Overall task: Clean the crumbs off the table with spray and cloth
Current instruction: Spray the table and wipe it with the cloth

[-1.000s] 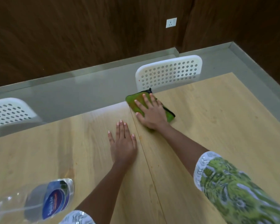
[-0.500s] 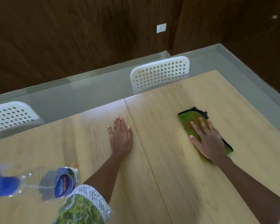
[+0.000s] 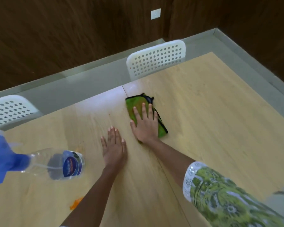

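Observation:
My right hand [image 3: 145, 123] lies flat on a folded green cloth [image 3: 138, 104] with dark edging, pressing it on the light wooden table [image 3: 211, 122] near the far edge. My left hand [image 3: 114, 147] rests flat on the table with its fingers together, just left of the seam between the two tabletops, holding nothing. A clear spray bottle [image 3: 61, 164] with a blue trigger head [image 3: 2, 158] and a blue label stands at the left. An orange crumb [image 3: 76, 203] lies on the table near my left forearm.
Two white perforated chair backs stand at the far side, one [image 3: 156, 60] behind the cloth and one [image 3: 8, 110] at the left. Grey floor and dark wooden walls lie beyond. The table's right edge runs diagonally at the right.
My right hand has slid the cloth from the middle right of the table back to the left and farther away, close to the seam. My left hand has stayed flat in place.

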